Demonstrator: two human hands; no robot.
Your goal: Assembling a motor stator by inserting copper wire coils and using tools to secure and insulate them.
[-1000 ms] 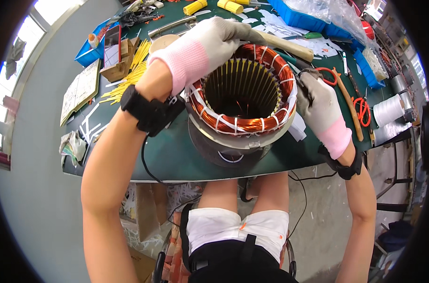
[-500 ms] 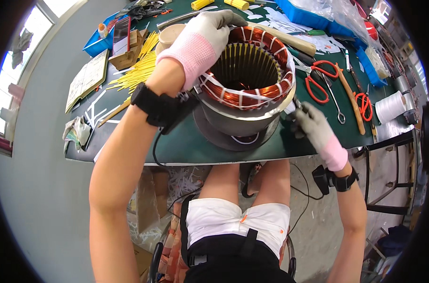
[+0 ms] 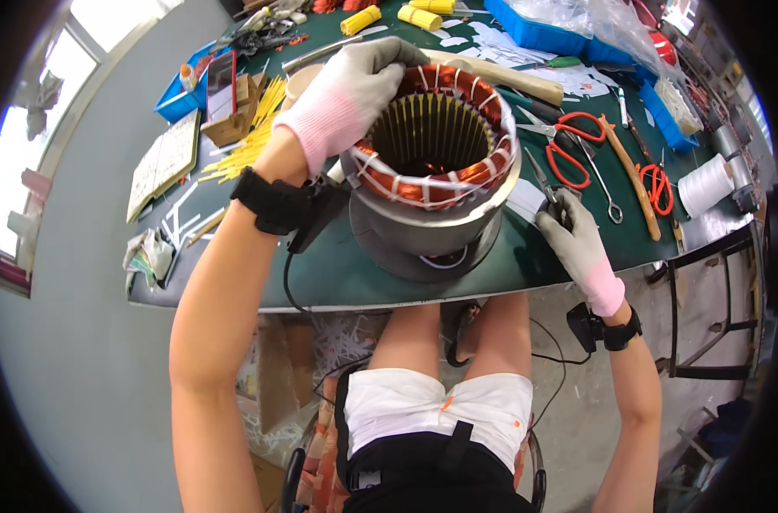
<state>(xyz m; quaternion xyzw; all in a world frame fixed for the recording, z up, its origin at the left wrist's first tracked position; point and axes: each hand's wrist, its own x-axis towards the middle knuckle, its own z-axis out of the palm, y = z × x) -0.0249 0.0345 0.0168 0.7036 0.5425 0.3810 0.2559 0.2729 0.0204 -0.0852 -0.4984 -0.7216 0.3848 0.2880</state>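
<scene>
A motor stator (image 3: 427, 218) stands upright on the table in front of me. White cord is laced around its ring of copper winding (image 3: 436, 190), and yellow strips line the inside of the bore. My left hand (image 3: 359, 81), in a grey and pink glove, is wrapped over the far left part of the winding; its fingertips are partly hidden. To the right of the stator, my gloved right hand (image 3: 577, 235) grips a slim two-pointed metal tool (image 3: 539, 178), its points directed away from me. The glove covers most of its handles. A piece of white paper (image 3: 526, 202) lies beside it.
Red-handled scissors (image 3: 577, 145), a wooden stick (image 3: 633, 179) and a white cord spool (image 3: 705, 190) lie at right. Blue bins (image 3: 543, 32) stand behind. Yellow strips (image 3: 244, 154) and an open notebook (image 3: 162, 167) are at left. A wooden-handled hammer (image 3: 517, 79) lies behind the stator.
My right hand has moved slightly down, and the pointed tool in it now shows clearly, away from the stator's side. My left hand stays on the winding. The whole view has shifted a little.
</scene>
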